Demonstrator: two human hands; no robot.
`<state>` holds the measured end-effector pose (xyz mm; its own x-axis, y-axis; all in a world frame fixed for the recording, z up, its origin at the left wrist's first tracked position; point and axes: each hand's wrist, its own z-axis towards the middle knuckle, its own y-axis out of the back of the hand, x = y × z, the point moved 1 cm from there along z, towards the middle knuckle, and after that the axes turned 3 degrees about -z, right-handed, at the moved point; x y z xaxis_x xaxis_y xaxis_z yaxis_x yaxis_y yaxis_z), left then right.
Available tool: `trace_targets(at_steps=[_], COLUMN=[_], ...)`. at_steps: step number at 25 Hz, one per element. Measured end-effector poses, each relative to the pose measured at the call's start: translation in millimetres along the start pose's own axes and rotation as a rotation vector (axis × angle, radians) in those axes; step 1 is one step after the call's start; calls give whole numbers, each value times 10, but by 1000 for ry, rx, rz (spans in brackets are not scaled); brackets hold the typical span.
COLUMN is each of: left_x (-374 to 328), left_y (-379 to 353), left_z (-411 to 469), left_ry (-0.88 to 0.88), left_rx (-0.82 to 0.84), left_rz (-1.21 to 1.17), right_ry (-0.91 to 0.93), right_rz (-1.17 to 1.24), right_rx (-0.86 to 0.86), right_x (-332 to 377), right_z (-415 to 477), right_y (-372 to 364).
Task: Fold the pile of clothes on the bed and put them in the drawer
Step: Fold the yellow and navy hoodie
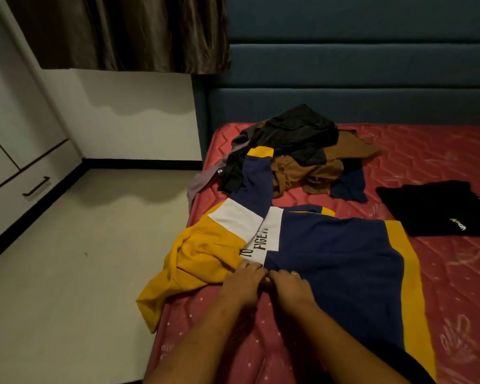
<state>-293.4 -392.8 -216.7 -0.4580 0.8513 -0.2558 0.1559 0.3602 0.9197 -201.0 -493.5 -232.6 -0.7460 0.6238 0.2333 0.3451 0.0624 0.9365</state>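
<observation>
A navy, yellow and white sweatshirt [330, 259] lies spread on the red mattress [455, 286], one sleeve reaching up toward the pile, its yellow part hanging over the bed's left edge. My left hand [243, 284] and my right hand [290, 286] sit side by side at the sweatshirt's near edge, fingers curled and pinching the fabric. A pile of unfolded clothes [297, 151], black, brown, grey and navy, lies near the headboard. A folded black garment [438, 209] with a small logo lies at the right.
A white cabinet with a drawer and dark handle [35, 187] stands at the left across a strip of pale floor [81, 259]. A dark blue headboard [358, 79] backs the bed. A brown curtain [122, 31] hangs above the wall.
</observation>
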Motion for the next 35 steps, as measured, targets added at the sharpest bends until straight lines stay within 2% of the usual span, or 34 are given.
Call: trace_targets(at_steps=[3,6,8,10,14,16,19,22,25,27,29,31,33,35], left_x=[-81,-142,-152,-155,-283,-287,-425,-691,-910,-1065,-1183,-1203,-1109,-911], left_y=[86,397,619,787,1173,1379,1704,2076,2483,2755,3011,3165,3116,2901], left_z=[2,-24,-116,-234,-641,-785,-1116,-1541,-1959,-2236,-2396,-2351,-2136,-1879], left_ry=[70,176,268,337,411,430,326,150,-92,-235,-251,-111,49,178], left_rx=[-158,-355,-437,-537,-843,-999,-1280,-1611,-1934,-2071,-2113,-2031,-1824,-1548], left_rz=[2,78,14,-188,-617,-784,-923,-977,-679,-525,-481,-400,-320,-306], right_ry=[81,180,172,63,-231,-316,-336,-300,-221,-117,-32,-72,-160,-138], right_rz=[223,87,-97,-204,-198,-171,-25,180,394,466,456,395,307,219], right_rx=[-36,-64,-100,-179,-363,-417,-539,-761,-1000,-1201,-1293,-1191,-933,-583], right_x=[-27,-103,-174,-258,-466,-550,-521,-402,-288,-242,-219,-272,-424,-600], right_z=[-36,-137,-211,-289,-590,-704,-1042,-1495,-2017,-2317,-2488,-2471,-2327,-2156], right_y=[293,627,818,999,1445,1692,2152,2718,3229,3488,3658,3734,3680,3565])
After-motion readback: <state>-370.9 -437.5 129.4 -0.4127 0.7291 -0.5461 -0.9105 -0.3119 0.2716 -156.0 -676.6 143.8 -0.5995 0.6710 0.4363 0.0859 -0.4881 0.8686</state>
